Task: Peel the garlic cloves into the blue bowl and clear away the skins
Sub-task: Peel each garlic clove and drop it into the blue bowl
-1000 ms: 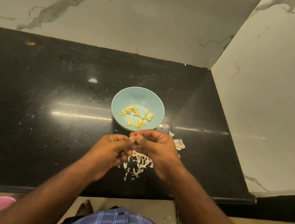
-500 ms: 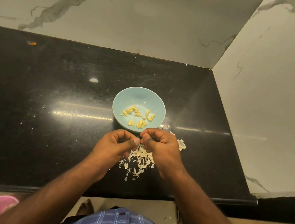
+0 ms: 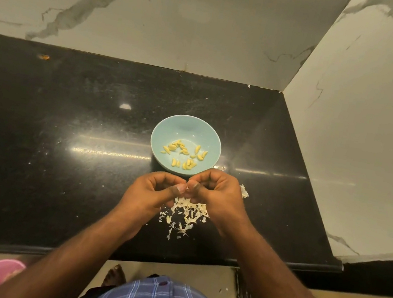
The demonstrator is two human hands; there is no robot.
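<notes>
Hands meet fingertip to fingertip over the garlic skins, left hand and right hand both curled; whatever they pinch is hidden, just near the blue bowl.

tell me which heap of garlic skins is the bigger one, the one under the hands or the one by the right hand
The heap of skins under the hands: it spreads wide across the black counter. The scrap beside the right hand is one small clump.

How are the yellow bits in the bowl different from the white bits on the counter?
The peeled garlic cloves are yellow, plump and curved; the garlic skins are whitish, thin and flaky. The cloves lie in the blue bowl; the skins lie scattered on the black counter below the hands. Both are small and loose.
</notes>
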